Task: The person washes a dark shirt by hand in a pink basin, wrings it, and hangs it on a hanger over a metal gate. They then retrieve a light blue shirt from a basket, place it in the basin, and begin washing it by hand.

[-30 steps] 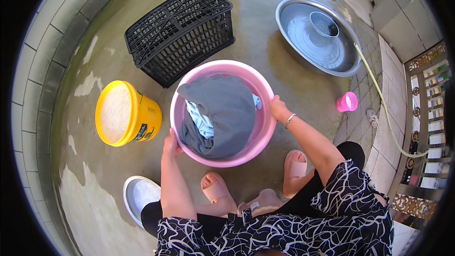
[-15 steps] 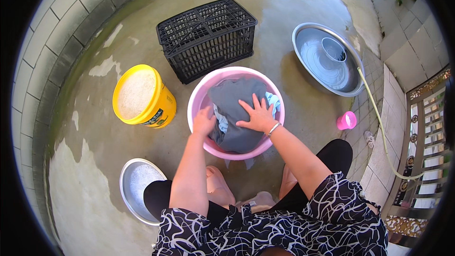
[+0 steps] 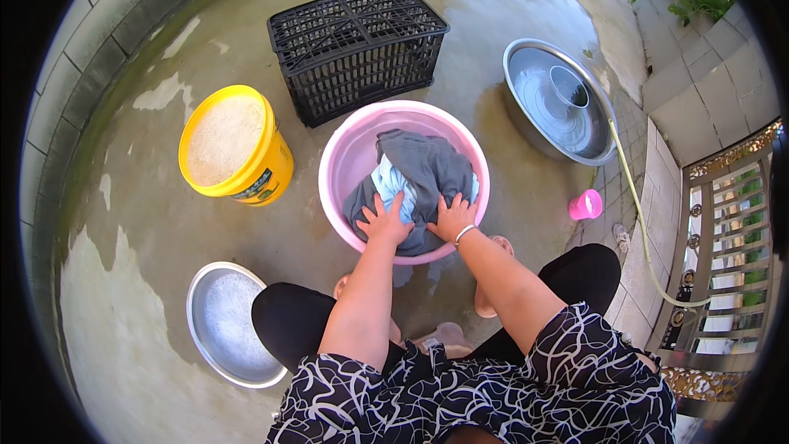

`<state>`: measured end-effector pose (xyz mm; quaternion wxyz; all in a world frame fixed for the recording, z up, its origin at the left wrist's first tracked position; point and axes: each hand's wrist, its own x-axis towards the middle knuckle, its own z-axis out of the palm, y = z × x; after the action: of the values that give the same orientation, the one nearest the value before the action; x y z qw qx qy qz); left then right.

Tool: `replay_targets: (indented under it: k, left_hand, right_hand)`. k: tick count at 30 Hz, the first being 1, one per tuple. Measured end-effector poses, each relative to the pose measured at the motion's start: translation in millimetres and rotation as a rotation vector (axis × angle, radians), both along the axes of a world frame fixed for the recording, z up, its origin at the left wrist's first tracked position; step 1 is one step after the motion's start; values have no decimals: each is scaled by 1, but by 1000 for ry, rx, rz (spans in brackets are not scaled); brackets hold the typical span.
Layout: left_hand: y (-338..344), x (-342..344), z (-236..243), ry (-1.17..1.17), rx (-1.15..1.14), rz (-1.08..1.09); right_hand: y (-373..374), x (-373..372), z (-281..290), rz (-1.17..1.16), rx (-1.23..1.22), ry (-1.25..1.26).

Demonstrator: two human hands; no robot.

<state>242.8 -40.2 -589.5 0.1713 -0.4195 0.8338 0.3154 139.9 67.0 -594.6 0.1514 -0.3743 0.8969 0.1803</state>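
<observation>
A pink basin (image 3: 362, 123) stands on the ground in front of me with a bundle of laundry in it. Dark grey cloth (image 3: 427, 160) makes up most of the bundle, and light blue cloth (image 3: 389, 178) shows in its middle. My left hand (image 3: 385, 220) lies with spread fingers on the near left of the bundle, across grey and blue cloth. On the near right, my right hand (image 3: 452, 218), a bracelet at its wrist, presses on the grey cloth with its fingers apart. Neither hand grips the cloth visibly.
Beyond the basin stands a black plastic crate (image 3: 362, 49). A yellow bucket (image 3: 275, 166) of foamy liquid is at left, a metal basin (image 3: 197, 312) of suds nearer. At right are a large metal basin (image 3: 526, 115), a hose (image 3: 637, 214) and a pink cup (image 3: 586, 205).
Both hands have drawn back to the basin's near side, the left also moving right. The grey cloth has shifted, and more blue cloth shows in the middle.
</observation>
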Motion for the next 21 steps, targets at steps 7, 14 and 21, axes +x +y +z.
replay_targets:
  k: [7,14,21]
  left_hand:
    - [4,-20,-19,-93,-37,27]
    - [-1,-30,-39,-204,2,68]
    - [-5,-44,-51,-274,8,-15]
  right_hand:
    - [-14,-17,-37,-8,129,-30]
    - [-24,-32,-80,21,131,-214]
    - [-27,-57,-96,176,193,-437]
